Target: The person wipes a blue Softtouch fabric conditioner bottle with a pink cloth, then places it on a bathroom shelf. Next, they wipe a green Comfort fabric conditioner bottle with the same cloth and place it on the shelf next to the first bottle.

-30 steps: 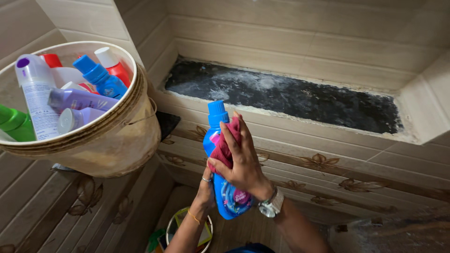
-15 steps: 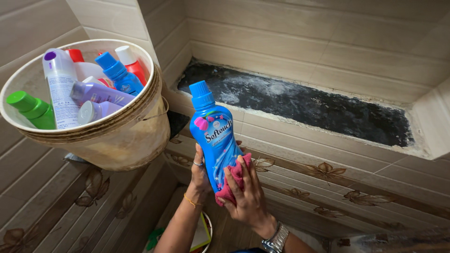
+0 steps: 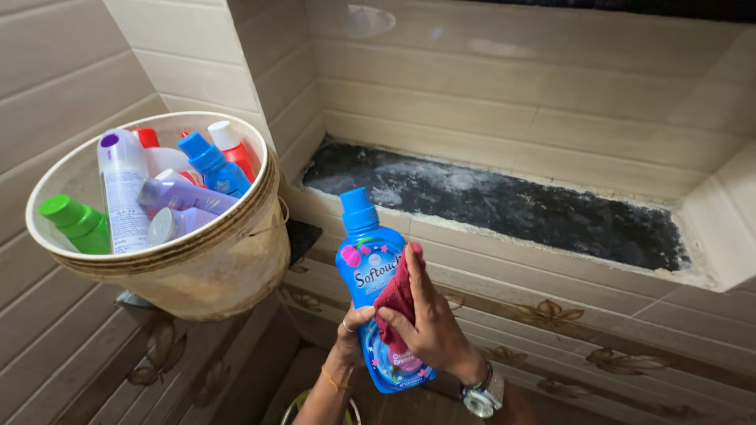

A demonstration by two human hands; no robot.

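A blue plastic bottle (image 3: 365, 260) with a blue cap and a flowered label stands upright in the air in front of a tiled wall. My left hand (image 3: 351, 329), with a ring on one finger, grips the bottle low on its left side. My right hand (image 3: 429, 323), a watch on its wrist, presses a dark pink cloth (image 3: 398, 303) flat against the bottle's front, over the right half of the label.
A worn cream bucket (image 3: 228, 260) at the left holds several bottles: green, white, purple, blue and red. A recessed tiled shelf with a black, dust-streaked stone base (image 3: 504, 205) lies behind the bottle. Beige tiled walls close in all round.
The cloth and my right hand slid from the bottle's neck down to its base, then back up over the label. The view has tilted, and the bottle sits lower in it.
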